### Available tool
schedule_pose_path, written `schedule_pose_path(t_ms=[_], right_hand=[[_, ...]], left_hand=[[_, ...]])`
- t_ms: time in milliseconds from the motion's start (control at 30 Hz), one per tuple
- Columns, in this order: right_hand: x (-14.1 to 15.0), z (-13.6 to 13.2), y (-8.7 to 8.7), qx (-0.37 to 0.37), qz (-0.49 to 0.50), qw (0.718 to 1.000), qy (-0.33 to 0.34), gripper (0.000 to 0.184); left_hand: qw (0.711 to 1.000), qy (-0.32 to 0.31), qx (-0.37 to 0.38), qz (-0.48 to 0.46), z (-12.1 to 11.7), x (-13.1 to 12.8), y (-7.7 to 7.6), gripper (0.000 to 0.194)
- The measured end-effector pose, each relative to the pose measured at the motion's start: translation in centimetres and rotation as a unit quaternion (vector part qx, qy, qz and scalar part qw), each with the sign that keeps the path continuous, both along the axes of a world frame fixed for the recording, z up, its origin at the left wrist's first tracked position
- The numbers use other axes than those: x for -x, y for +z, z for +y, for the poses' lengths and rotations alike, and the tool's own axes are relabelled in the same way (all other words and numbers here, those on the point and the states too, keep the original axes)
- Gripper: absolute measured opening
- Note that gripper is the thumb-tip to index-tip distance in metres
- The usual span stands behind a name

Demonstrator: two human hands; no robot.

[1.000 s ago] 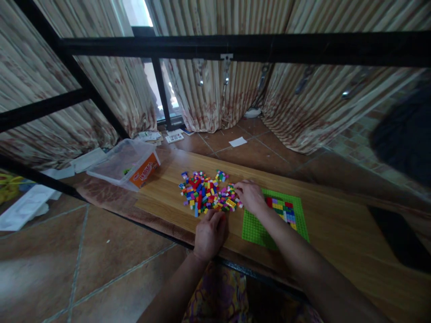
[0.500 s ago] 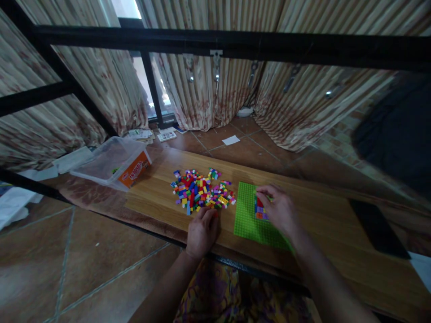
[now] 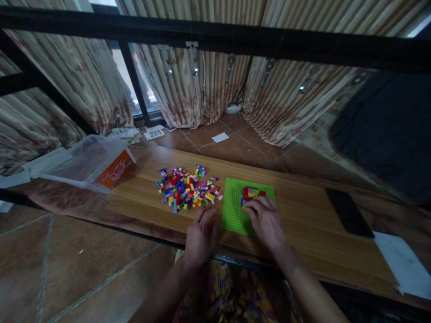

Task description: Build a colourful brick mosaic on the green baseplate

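A green studded baseplate (image 3: 230, 204) lies on the wooden board. On it sits a low block of coloured building bricks (image 3: 245, 193), red along its far side and partly hidden by my right hand (image 3: 266, 220). That hand's thumb and fingers are pinched together at the block's near left edge, touching the bricks there. My left hand (image 3: 202, 233) hovers at the near side of a loose pile of small bricks (image 3: 188, 188), left of the baseplate. Its fingers are curled and closed; whatever may be between the fingertips cannot be made out.
A clear plastic box (image 3: 84, 157) with an orange label stands at the board's left end. To the right lie a black flat phone-like slab (image 3: 348, 211) and a white paper sheet (image 3: 402, 262). A dark metal bar (image 3: 215, 33) crosses beyond the board, before curtains (image 3: 202, 89).
The view has turned right. My right hand has shifted from the block's far part to its near left edge, uncovering red bricks. The red piece at my left fingertips no longer shows.
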State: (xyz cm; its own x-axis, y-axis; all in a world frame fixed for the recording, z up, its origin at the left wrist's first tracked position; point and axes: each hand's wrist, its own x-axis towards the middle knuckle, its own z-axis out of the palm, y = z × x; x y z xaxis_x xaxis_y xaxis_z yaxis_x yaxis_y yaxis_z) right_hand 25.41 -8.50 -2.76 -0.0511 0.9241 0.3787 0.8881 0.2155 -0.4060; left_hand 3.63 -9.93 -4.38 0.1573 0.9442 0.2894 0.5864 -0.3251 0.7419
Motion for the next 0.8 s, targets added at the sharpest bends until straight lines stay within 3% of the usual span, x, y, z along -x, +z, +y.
schedule_pose_path(t_ms=[67,267,467,800], right_hand=[[0.3,0.1,-0.3,-0.004,-0.021,1.000,-0.012,0.020],[0.8,0.1,-0.7,-0.024,0.000,0.997,-0.071,0.020],[0.9,-0.3,-0.9,-0.024,0.058,0.992,-0.110,0.018],[-0.1,0.0,-0.9,-0.024,0.127,0.979,-0.157,0.022]], left_hand=[[0.998,-0.046,0.041,-0.008,0.0,-1.8,0.4,0.033],[0.973,-0.096,0.209,-0.028,1.8,-6.3,0.6,0.053],[0.970,-0.125,0.207,-0.008,2.1,-7.3,1.1,0.056],[0.969,-0.121,0.214,0.041,1.9,-7.6,1.2,0.060]])
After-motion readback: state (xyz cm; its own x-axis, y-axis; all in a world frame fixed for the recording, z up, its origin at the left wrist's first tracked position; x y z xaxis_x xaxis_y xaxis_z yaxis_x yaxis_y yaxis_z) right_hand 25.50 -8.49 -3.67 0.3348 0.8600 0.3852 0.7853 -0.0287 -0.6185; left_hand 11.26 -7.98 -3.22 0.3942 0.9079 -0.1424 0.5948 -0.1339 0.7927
